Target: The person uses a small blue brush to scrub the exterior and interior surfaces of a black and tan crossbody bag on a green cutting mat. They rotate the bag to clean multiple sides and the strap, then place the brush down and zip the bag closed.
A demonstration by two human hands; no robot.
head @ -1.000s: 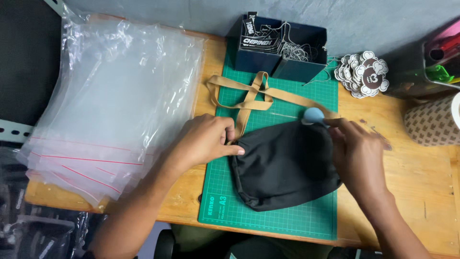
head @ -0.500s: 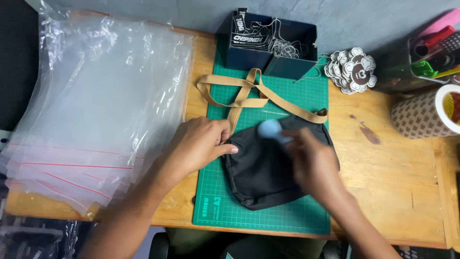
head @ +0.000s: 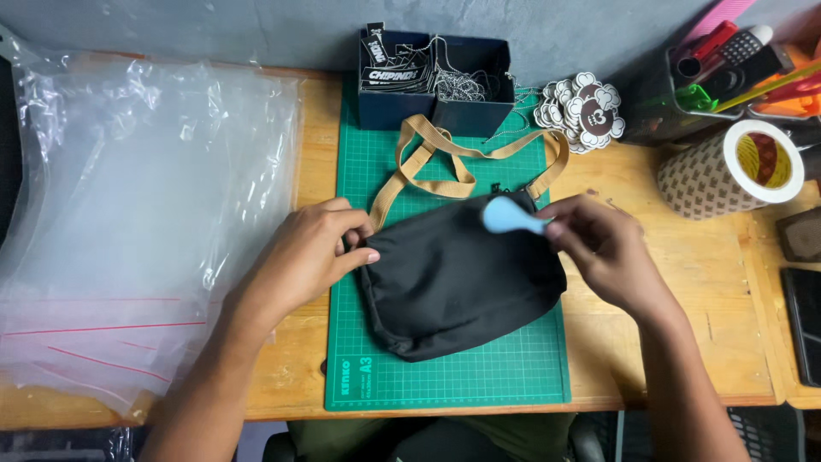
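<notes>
Right hand (head: 611, 252) is drawing back toward center-right, fingers pinching a small blue tag (head: 506, 216) above the black bag (head: 457, 278); left hand (head: 304, 257) is gripping the bag's left edge on the green mat (head: 445, 381).

Craft packing desk: cutting mat (head: 445, 376), plastic bags (head: 145, 214)
</notes>
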